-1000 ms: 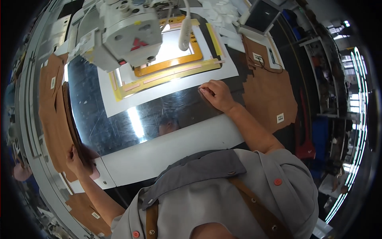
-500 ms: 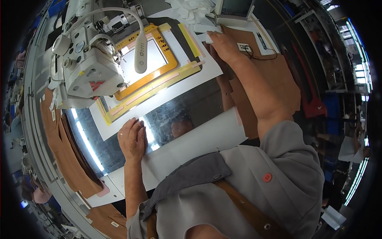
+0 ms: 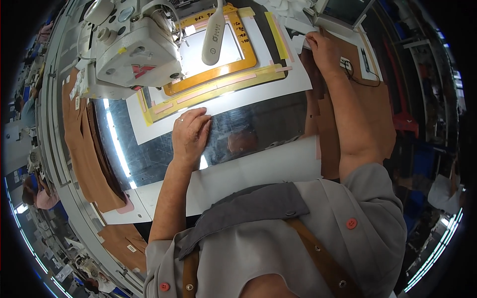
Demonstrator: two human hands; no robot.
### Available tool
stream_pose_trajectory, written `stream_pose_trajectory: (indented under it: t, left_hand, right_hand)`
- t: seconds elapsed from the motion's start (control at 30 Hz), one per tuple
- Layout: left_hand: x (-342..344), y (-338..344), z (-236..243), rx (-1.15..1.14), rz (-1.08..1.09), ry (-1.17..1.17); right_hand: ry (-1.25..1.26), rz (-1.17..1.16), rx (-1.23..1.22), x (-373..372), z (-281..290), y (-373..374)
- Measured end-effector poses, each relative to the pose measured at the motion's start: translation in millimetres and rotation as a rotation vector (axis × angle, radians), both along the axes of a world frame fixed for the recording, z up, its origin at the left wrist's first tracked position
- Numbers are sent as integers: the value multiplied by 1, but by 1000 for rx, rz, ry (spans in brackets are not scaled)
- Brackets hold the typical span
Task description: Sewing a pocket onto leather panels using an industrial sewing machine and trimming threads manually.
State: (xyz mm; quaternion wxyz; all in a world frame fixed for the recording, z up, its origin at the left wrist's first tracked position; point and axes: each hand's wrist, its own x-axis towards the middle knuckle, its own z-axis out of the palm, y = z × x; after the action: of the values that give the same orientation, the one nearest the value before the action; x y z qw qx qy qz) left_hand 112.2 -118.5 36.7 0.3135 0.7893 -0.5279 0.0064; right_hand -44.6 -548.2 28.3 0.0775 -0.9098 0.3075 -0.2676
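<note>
My left hand (image 3: 191,136) rests on a shiny metal plate (image 3: 243,119), fingers loosely extended near the front edge of a white sheet (image 3: 141,130). Yellow and pink tape strips (image 3: 213,94) border the sheet's window. An orange clamp frame (image 3: 211,74) with handwritten marks lies on it, under the white head of a sewing machine (image 3: 134,54). Reaching to the back right, my right hand (image 3: 323,52) has its fingertips drawn together beside a small white piece (image 3: 299,43). What they grip is not clear. Under that arm lie brown fabric pieces (image 3: 367,109).
A white wand-shaped lamp (image 3: 214,37) hangs over the frame. More brown pieces (image 3: 89,154) lie along the left edge. At the back right stand a screen (image 3: 343,12) and a pen-like tool (image 3: 366,62) with a black cord. White scraps (image 3: 290,7) are heaped behind.
The view has shifted, so the machine and sheet appear farther up and right. My left hand has slid slightly forward and right over the plate. My right hand stays at the back right.
</note>
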Motion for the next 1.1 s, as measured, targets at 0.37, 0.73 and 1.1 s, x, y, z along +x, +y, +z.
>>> stream_pose_trajectory:
  t: [0.37,0.73,1.1]
  left_hand:
    - [1,-7,-1,-11,-8,31]
    - [-8,-47,13,-83,-91,191]
    - [-11,-32,0,-111,-60,175]
  right_hand:
    - [-264,-20,263,2,-7,-23]
    - [-273,-55,-35,8,11,7]
    - [-403,-162,-277,-6,79,-44]
